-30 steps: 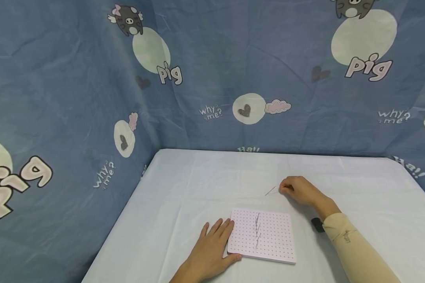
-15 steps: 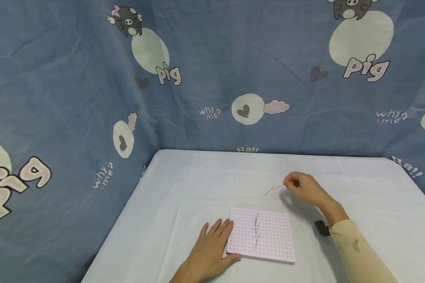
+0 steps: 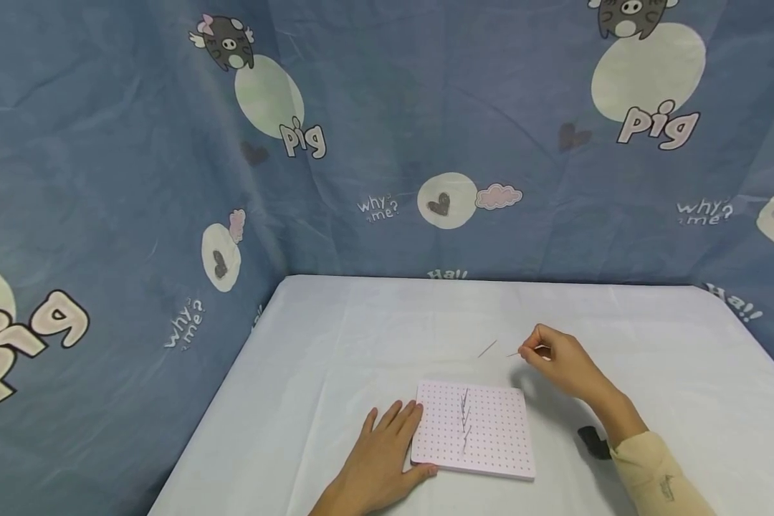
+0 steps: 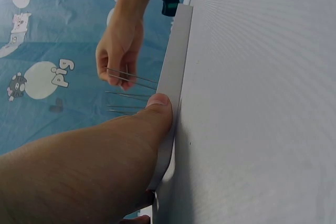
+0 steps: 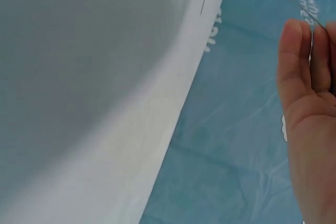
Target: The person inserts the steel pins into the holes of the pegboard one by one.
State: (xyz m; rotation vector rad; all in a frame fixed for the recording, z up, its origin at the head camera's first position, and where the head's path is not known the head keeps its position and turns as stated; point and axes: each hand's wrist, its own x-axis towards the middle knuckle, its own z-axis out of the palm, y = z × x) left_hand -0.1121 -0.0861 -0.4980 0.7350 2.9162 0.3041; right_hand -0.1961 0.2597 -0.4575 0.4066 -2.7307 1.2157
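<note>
My left hand lies flat with straight, spread fingers at the left side of a pale pink pegboard, the thumb by its near edge. In the left wrist view that thumb presses the board's side. Several thin metal needles stand in a column of holes left of the board's middle. Beyond the board's far right corner, my right hand is raised over the cloth and pinches a needle between thumb and index finger. Another needle lies on the cloth, also showing in the right wrist view.
White cloth covers the table. A blue patterned curtain hangs behind it and on the left. A black device sits by the right wrist, next to the beige sleeve.
My right hand has picked up one of two needles from the cloth, lifted it and drawn it a little to the right and nearer. The left hand stays on the board.
</note>
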